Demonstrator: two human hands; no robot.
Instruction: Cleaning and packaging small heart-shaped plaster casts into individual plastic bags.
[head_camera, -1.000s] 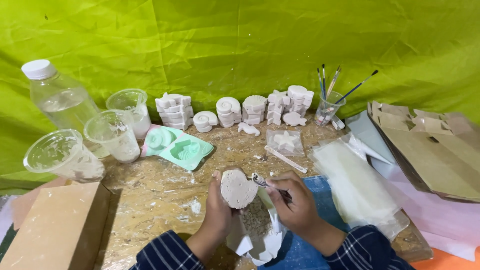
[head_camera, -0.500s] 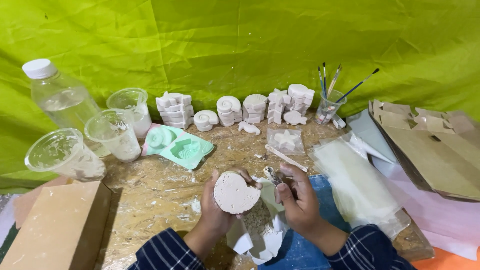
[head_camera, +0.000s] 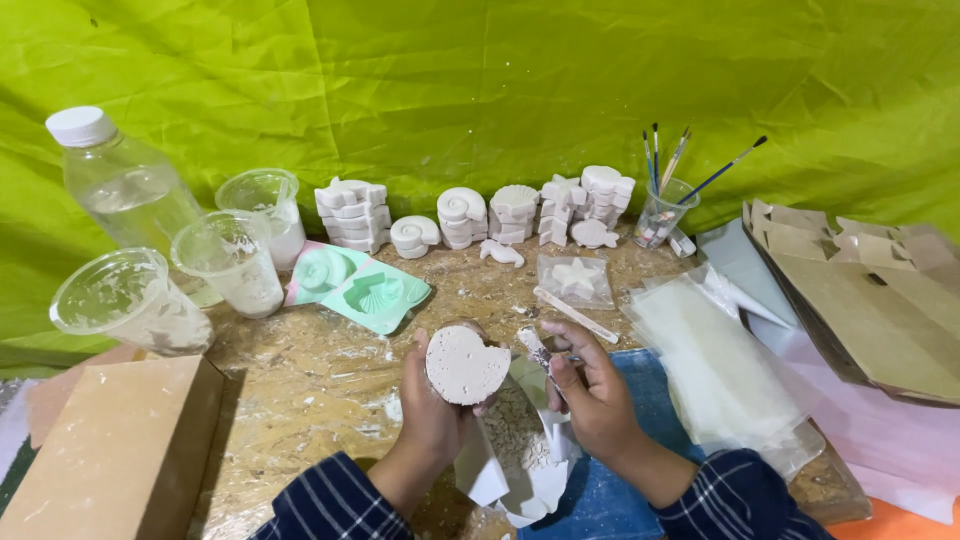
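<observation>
My left hand (head_camera: 432, 410) holds a white plaster shell cast (head_camera: 465, 364) with its flat rough back facing me. My right hand (head_camera: 590, 390) grips a small metal scraping tool (head_camera: 536, 350) whose tip is just right of the cast, not clearly touching it. Both hands hover over a crumpled white paper (head_camera: 515, 450) that catches plaster crumbs. A blue cloth (head_camera: 640, 375) lies under my right wrist.
Rows of white shell and star casts (head_camera: 500, 212) stand at the back. Green moulds (head_camera: 360, 288), plastic cups (head_camera: 235, 262), a water bottle (head_camera: 125, 185), a brush cup (head_camera: 665, 212), clear bags (head_camera: 715, 355), brown card boxes (head_camera: 870, 300) and a cardboard box (head_camera: 110, 450) surround the board.
My left hand turned the cast so its flat back faces me and lifted it slightly. My right hand with the tool drew back a little to the right of the cast.
</observation>
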